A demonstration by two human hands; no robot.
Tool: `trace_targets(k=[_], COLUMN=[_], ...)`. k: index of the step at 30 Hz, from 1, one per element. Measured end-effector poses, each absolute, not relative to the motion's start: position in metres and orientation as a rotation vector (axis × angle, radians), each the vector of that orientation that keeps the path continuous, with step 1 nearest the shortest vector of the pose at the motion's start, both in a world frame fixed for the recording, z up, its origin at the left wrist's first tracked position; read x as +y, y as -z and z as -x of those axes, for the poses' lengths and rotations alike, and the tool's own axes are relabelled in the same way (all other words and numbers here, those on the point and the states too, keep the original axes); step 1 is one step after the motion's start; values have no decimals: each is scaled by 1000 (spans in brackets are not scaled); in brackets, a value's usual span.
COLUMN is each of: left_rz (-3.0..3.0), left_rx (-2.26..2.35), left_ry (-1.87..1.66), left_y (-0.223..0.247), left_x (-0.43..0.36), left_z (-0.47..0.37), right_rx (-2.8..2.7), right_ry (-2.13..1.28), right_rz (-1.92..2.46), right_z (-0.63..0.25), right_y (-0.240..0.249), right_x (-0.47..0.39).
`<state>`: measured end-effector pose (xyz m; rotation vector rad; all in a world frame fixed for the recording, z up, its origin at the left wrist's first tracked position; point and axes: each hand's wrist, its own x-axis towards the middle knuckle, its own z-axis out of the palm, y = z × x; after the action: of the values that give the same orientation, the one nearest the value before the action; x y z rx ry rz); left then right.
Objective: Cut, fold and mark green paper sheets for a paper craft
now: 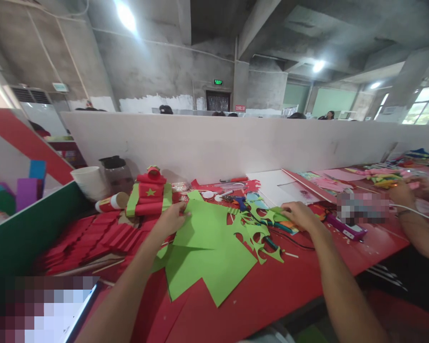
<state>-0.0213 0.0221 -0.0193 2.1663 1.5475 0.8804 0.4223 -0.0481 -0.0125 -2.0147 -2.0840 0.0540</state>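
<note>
Where hands meet green sheet and scraps, grip unclear.

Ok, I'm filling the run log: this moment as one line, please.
left hand: at green sheet | right hand: at green piece | nearby: holed green offcuts, red starred item

A red counter is stretching out before me; green sheets are lying across its middle, green cut-out scraps are sprawling beside them, folded red pieces are sitting in rows at left, and a purple device is resting farther right.
</note>
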Motion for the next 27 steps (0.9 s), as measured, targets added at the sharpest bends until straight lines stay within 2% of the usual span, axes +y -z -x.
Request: trace_targets(k=[11,19,24,27], left_rz=[-2205,-2174,-2104,-2133], left_rx=[1516,1533,1567,1589], left_ry=[-889,-865,-821,-801], left_y=[19,25,24,25], left_x=[20,20,17,15], left_z=[20,21,18,16], right_rx=[-1778,-1730,-1489,-1334], right_ry=[524,913,864,550], right_rz=[1919,1452,1065,755], right_z=[-403,-355,-328,-321], right_y=[-6,-102,-165,-174], right_x=[-42,-61,-75,-58])
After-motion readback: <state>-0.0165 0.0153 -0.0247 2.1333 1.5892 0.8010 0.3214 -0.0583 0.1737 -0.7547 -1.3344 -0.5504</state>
